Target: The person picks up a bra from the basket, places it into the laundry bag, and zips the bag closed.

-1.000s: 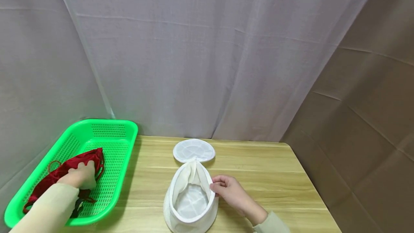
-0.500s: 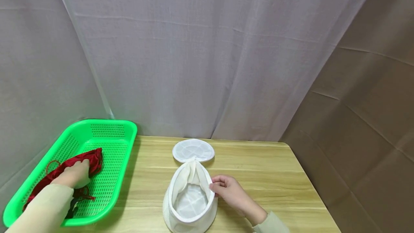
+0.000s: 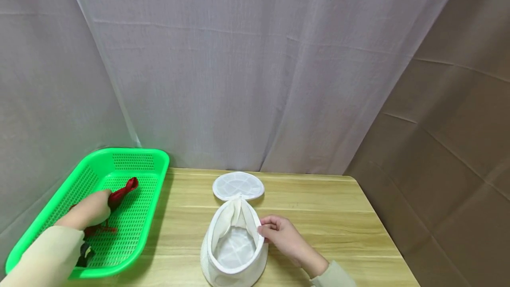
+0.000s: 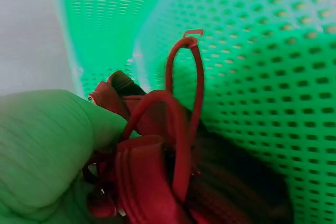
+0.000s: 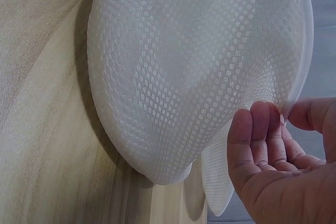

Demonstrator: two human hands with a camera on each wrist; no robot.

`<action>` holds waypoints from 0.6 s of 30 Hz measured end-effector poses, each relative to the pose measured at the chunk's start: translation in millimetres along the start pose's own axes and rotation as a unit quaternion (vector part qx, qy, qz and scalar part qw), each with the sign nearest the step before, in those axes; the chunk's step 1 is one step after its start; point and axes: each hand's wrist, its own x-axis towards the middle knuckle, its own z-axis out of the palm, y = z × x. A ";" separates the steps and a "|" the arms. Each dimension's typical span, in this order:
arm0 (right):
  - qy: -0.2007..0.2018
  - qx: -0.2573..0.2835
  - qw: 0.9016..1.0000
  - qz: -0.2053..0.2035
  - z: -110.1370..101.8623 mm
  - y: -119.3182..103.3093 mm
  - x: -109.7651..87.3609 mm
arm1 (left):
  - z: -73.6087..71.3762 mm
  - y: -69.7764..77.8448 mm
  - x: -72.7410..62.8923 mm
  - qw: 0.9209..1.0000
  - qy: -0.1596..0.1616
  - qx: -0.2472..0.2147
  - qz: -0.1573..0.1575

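Inside the green basket, my left hand (image 3: 89,209) grips a bunched, shiny dark red garment with thin straps (image 3: 122,193). A strap loops up beside the fingers in the left wrist view, where more red cloth (image 4: 147,177) hangs. At the middle of the table stands a white mesh laundry bag (image 3: 207,254), its round lid (image 3: 239,185) folded back. My right hand (image 3: 283,236) pinches the bag's rim on the right side, thumb on one face and fingers against the mesh (image 5: 173,77). The inside shows a pale crossed base.
The green plastic basket (image 3: 161,180) sits at the table's left. A small black item (image 3: 84,254) and red cords (image 3: 105,229) lie in its near part. Grey curtains (image 3: 199,79) hang behind the wooden table (image 3: 318,207), with a brown cloth wall (image 3: 446,167) on the right.
The left hand has gathered the red garment, which lay spread along the basket, into a narrower bunch, its end now raised toward the right. The right hand and bag stay put.
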 end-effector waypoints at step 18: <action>-0.007 -0.018 1.000 -0.001 -0.3 0.0 3.4 | -19.9 66.4 2.3 0.984 0.138 0.006 0.114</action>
